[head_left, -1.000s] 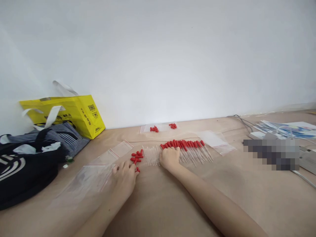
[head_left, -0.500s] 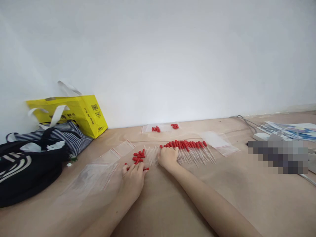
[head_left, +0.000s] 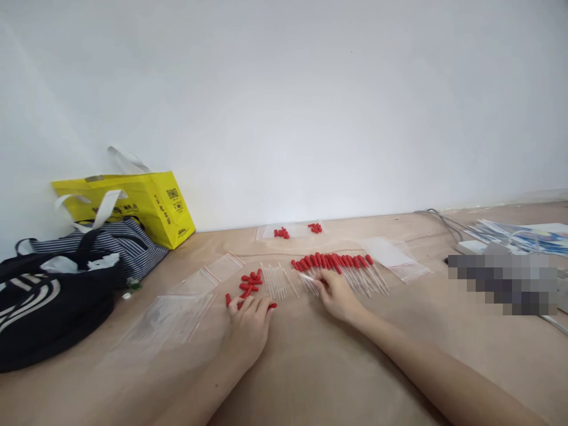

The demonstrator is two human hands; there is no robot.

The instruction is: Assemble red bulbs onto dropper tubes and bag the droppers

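My left hand (head_left: 249, 322) is closed with curled fingers over some red rubber bulbs (head_left: 272, 306), which poke out on both sides of it. Just beyond it lies a small heap of loose red bulbs (head_left: 249, 286). My right hand (head_left: 338, 294) pinches a thin clear dropper tube (head_left: 306, 276) that points left. Under and behind that hand spreads a row of droppers (head_left: 361, 275), clear tubes with red bulbs at their far ends. Between the two hands lie several bare clear tubes (head_left: 274, 281), side by side.
Clear zip bags (head_left: 166, 316) lie at left, and another (head_left: 394, 257) at right. Further back, a bag (head_left: 266, 232) carries more red bulbs. A yellow bag (head_left: 171, 207), a striped bag (head_left: 137, 248) and a black bag (head_left: 57, 313) stand left; papers (head_left: 523, 236) and a cable (head_left: 444, 222) lie right.
My right hand has moved right and towards me from the left end of the dropper row, with a clear tube now showing in its fingers. My left hand has shifted only slightly.
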